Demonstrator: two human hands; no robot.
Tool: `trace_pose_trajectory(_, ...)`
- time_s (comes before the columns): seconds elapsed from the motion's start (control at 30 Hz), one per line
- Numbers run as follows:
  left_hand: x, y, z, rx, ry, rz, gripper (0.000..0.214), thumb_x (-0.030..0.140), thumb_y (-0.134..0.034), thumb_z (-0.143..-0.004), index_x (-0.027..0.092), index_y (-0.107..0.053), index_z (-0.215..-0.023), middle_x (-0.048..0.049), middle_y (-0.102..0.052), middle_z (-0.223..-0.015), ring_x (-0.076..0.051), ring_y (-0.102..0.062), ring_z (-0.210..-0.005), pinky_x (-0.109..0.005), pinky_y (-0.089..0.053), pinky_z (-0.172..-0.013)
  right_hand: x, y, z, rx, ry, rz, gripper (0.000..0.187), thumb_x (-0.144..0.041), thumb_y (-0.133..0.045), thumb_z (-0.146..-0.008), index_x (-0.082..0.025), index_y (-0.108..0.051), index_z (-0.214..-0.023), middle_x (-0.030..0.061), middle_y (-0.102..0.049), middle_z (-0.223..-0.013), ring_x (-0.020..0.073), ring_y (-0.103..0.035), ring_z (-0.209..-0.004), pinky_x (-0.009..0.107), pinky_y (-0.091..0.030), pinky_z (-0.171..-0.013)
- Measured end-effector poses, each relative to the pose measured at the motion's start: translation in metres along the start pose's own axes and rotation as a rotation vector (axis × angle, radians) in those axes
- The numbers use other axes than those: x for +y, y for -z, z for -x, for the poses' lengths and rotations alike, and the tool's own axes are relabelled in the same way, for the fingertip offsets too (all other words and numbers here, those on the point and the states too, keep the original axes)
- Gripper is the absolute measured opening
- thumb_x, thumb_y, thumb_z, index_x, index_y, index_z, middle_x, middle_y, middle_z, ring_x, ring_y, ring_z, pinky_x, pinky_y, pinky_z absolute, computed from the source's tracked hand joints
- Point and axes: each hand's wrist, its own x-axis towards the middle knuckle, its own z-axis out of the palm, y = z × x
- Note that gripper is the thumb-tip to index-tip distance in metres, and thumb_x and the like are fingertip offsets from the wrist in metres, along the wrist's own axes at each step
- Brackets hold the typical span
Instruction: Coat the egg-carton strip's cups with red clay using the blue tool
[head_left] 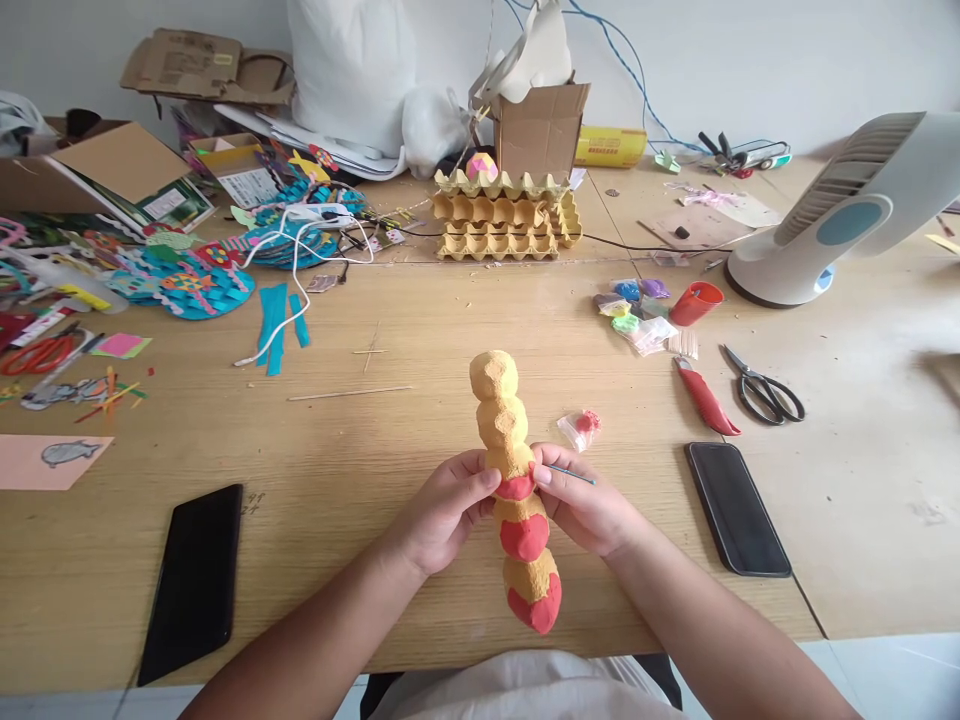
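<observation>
A strip of yellow egg carton cups is held upright along its length between my two hands, above the table's front part. Red clay covers parts of its lower cups. My left hand grips the strip's left side, thumb on the red patch near the middle. On the other side my right hand pinches the same cup, and a thin teal stick juts out from its fingers. Just beyond that hand lies a small clear bag with red clay.
To the right lie a phone, a red-handled knife, scissors, clay packets and a red cup. A white fan stands behind them. Egg cartons sit at the back; a black tablet lies left.
</observation>
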Motion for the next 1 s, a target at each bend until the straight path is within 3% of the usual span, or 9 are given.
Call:
trace_pose_trajectory(0.37, -0.005, -0.002, 0.001, 0.064, 0.000, 0.029, 0.024, 0.041, -0.078, -0.083, 0.017, -0.074, -0.086, -0.0033, -0.069, -0.080, -0.014, -0.060, -0.071, -0.024, -0.047, -0.066, 0.002, -0.004, 0.000, 0.001, -0.021, -0.041, 0.039, -0.038, -0.091, -0.071, -0.019, -0.058, -0.071, -0.0032, -0.065, -0.070, 0.0110, -0.059, -0.064, 0.024, -0.043, -0.063)
trace_pose_trajectory(0.57, -0.001, -0.003, -0.001, 0.062, 0.041, 0.071, 0.031, 0.047, -0.074, -0.086, 0.016, -0.074, -0.089, -0.0049, -0.069, -0.081, -0.016, -0.059, -0.072, -0.025, -0.048, -0.066, 0.003, -0.005, -0.001, -0.010, -0.009, -0.032, 0.042, -0.056, -0.082, -0.078, -0.018, -0.063, -0.079, 0.0009, -0.066, -0.076, 0.0156, -0.060, -0.070, 0.030, -0.046, -0.070)
trace_pose_trajectory(0.7, 0.001, -0.004, 0.000, 0.090, 0.058, 0.038, 0.034, 0.047, -0.072, -0.088, 0.016, -0.076, -0.100, -0.0086, -0.072, -0.093, -0.018, -0.062, -0.078, -0.027, -0.049, -0.068, 0.002, -0.006, 0.001, 0.018, 0.021, 0.065, 0.043, -0.052, -0.088, -0.072, -0.019, -0.060, -0.078, -0.0008, -0.063, -0.078, 0.0149, -0.056, -0.072, 0.029, -0.043, -0.070)
trace_pose_trajectory(0.83, 0.002, -0.006, 0.000, 0.098, 0.034, -0.026, 0.033, 0.046, -0.071, -0.089, 0.015, -0.076, -0.099, -0.0108, -0.074, -0.096, -0.021, -0.066, -0.084, -0.028, -0.049, -0.071, 0.000, -0.008, 0.002, 0.085, 0.073, 0.221, 0.041, -0.044, -0.092, -0.068, -0.020, -0.060, -0.079, -0.0013, -0.061, -0.080, 0.0158, -0.055, -0.078, 0.029, -0.041, -0.073)
trace_pose_trajectory(1.0, 0.000, -0.005, -0.001, 0.090, 0.038, -0.020, 0.034, 0.048, -0.070, -0.090, 0.017, -0.075, -0.104, -0.0089, -0.074, -0.096, -0.018, -0.066, -0.079, -0.027, -0.049, -0.068, -0.005, -0.011, 0.001, 0.080, 0.084, 0.253, 0.038, -0.043, -0.087, -0.076, -0.021, -0.066, -0.097, 0.0010, -0.068, -0.091, 0.0182, -0.060, -0.088, 0.032, -0.045, -0.083)
